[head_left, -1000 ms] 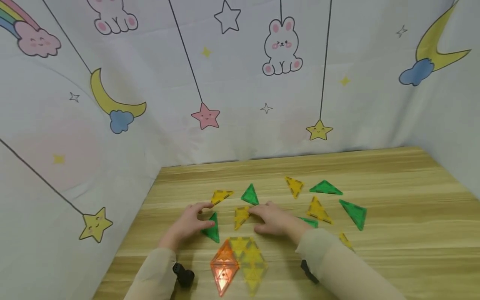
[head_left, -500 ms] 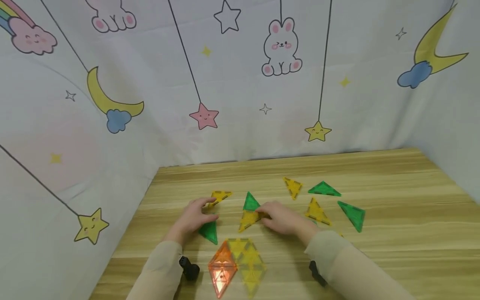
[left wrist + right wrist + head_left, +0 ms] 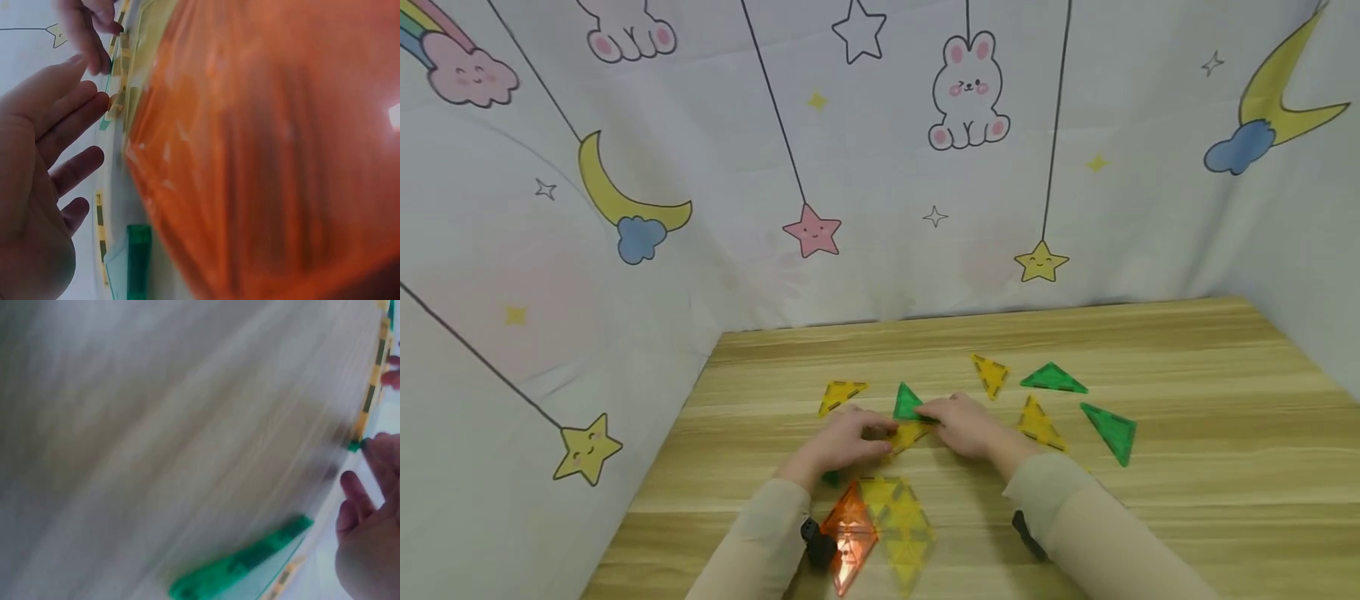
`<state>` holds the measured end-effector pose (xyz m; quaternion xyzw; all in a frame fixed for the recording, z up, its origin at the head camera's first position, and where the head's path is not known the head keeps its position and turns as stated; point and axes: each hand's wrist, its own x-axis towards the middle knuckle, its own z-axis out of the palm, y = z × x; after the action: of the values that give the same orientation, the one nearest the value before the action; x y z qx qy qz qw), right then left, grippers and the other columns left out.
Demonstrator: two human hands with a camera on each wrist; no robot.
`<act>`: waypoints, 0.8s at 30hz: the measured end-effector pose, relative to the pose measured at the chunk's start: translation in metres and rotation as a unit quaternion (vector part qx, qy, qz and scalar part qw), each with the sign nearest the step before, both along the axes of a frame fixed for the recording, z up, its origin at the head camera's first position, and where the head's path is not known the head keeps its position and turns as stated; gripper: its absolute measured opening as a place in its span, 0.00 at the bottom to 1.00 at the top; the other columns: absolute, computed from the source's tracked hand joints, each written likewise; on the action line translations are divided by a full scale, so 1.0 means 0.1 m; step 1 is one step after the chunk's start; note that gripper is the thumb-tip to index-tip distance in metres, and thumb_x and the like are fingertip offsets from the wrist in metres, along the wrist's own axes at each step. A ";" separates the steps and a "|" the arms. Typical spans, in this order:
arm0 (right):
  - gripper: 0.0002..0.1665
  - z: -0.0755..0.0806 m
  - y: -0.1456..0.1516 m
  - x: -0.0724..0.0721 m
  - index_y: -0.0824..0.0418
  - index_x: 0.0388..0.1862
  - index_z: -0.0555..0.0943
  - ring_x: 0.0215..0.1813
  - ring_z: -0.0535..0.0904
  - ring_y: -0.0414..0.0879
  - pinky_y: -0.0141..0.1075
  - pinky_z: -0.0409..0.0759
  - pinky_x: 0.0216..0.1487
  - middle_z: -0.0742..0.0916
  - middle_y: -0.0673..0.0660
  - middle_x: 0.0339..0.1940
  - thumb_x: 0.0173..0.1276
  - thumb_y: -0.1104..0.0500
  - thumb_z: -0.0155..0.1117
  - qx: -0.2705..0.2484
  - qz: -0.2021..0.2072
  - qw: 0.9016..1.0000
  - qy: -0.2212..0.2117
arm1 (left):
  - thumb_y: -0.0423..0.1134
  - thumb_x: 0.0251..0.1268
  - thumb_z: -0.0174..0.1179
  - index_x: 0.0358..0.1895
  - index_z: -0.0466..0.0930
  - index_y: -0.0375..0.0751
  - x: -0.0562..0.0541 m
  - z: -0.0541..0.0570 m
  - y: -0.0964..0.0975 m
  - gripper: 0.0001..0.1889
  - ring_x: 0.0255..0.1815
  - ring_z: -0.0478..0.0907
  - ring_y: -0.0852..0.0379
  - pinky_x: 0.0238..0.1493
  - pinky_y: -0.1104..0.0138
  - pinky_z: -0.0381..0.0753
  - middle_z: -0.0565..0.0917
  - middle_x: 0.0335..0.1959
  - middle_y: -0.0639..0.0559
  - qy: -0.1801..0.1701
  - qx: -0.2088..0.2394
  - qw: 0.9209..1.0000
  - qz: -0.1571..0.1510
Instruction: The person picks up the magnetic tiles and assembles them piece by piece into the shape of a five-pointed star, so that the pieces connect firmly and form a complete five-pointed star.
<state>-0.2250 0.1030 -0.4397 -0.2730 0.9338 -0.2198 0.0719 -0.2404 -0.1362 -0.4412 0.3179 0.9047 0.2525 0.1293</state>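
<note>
A yellow triangle magnetic tile [image 3: 908, 435] lies against a green triangle tile [image 3: 907, 403] on the table, between the hands. My left hand [image 3: 848, 439] reaches from the left, its fingertips at the yellow tile's left side. In the left wrist view the fingers of the left hand [image 3: 53, 144] are extended and relaxed. My right hand [image 3: 966, 427] touches the pair from the right, near where the two tiles meet. In the right wrist view a fingertip of the right hand [image 3: 378, 506] meets a green corner. Another green tile [image 3: 831, 478] is mostly hidden under the left hand.
Orange tiles [image 3: 848, 533] and pale yellow tiles [image 3: 904, 533] form a joined shape nearest the body. A yellow tile [image 3: 841, 395] lies back left. Several loose tiles lie right, including a green one [image 3: 1112, 432] and a yellow one [image 3: 1040, 423]. A printed curtain [image 3: 887, 167] stands behind the table.
My left hand has moved right, from beside the left green tile to the yellow tile. The yellow and green tiles in the middle, apart earlier, now lie together. The right hand has shifted slightly right.
</note>
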 end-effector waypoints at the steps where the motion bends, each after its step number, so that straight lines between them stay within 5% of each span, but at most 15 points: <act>1: 0.23 0.00 0.02 -0.01 0.63 0.64 0.72 0.64 0.69 0.54 0.52 0.56 0.66 0.76 0.60 0.62 0.71 0.66 0.48 0.008 -0.009 1.000 0.003 | 0.49 0.64 0.59 0.56 0.79 0.50 -0.01 0.00 -0.01 0.19 0.50 0.69 0.53 0.52 0.53 0.65 0.79 0.53 0.55 0.005 0.000 1.000 0.003; 8: 0.24 -0.04 0.28 -0.06 0.63 0.65 0.71 0.65 0.67 0.58 0.53 0.56 0.66 0.76 0.62 0.62 0.70 0.66 0.49 0.023 -0.066 0.997 0.014 | 0.48 0.64 0.58 0.58 0.78 0.49 -0.08 0.05 -0.06 0.20 0.59 0.70 0.45 0.60 0.40 0.52 0.79 0.55 0.52 0.013 0.004 0.999 0.033; 13: 0.25 -0.03 0.42 -0.08 0.65 0.65 0.71 0.65 0.66 0.60 0.55 0.57 0.65 0.75 0.63 0.62 0.68 0.66 0.50 0.021 -0.083 0.996 -0.001 | 0.50 0.63 0.58 0.60 0.76 0.51 -0.11 0.07 -0.08 0.22 0.59 0.70 0.45 0.59 0.41 0.54 0.78 0.56 0.51 0.007 -0.004 0.998 0.054; 17: 0.24 0.01 0.45 -0.09 0.66 0.64 0.71 0.65 0.66 0.62 0.56 0.58 0.64 0.76 0.64 0.61 0.69 0.64 0.52 0.021 -0.093 0.995 0.000 | 0.46 0.65 0.57 0.60 0.76 0.46 -0.13 0.05 -0.14 0.21 0.59 0.71 0.43 0.58 0.46 0.63 0.77 0.57 0.47 -0.007 0.048 0.995 0.084; 24: 0.23 0.05 0.17 -0.06 0.64 0.64 0.72 0.63 0.69 0.57 0.53 0.58 0.65 0.77 0.60 0.61 0.71 0.62 0.51 -0.028 -0.039 0.999 0.000 | 0.43 0.65 0.59 0.60 0.75 0.41 -0.23 -0.01 -0.35 0.21 0.61 0.69 0.42 0.57 0.48 0.66 0.76 0.59 0.44 0.016 0.098 0.979 0.179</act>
<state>-0.2312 0.1197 -0.4343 -0.2386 0.9371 -0.2484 0.0562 -0.2638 -0.1712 -0.4422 0.1655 0.9200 0.3535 0.0360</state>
